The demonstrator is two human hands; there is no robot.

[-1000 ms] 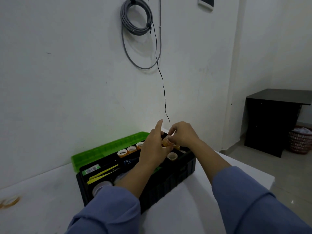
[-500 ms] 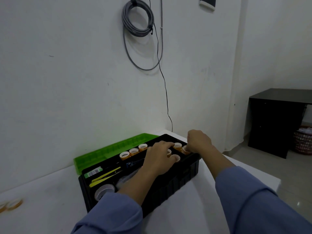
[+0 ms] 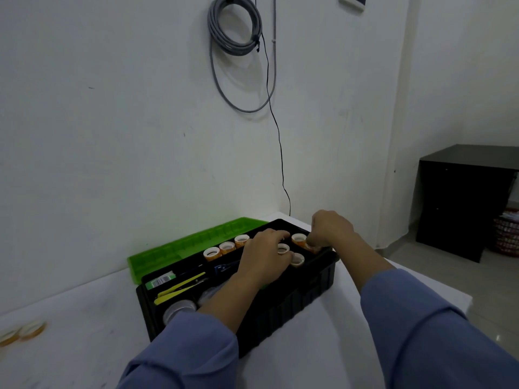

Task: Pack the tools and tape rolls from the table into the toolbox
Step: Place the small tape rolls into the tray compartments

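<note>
Both hands are over the toolbox [image 3: 283, 307], the right hand [image 3: 331, 230] fingers closed on a tape roll [image 3: 311, 246] at its right end, left hand [image 3: 264, 255] fingers spread on neighbouring rolls, while two loose rolls [image 3: 21, 331] lie far left on the counter [image 3: 84, 318], nearer the left hand

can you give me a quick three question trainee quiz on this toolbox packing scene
1. True or false: the bright green plastic lid of the black plastic toolbox stands open toward the wall.
2. Where are tape rolls not yet packed? A) two amber tape rolls at the table's far left B) on the black desk C) on the floor
3. Fill in: the right hand presses on a small orange tape roll at the toolbox's ___ end.

Key: 1 true. 2 A. 3 right; the left hand rests over rolls beside it, and the yellow plastic tweezers lie at the other end.
</note>
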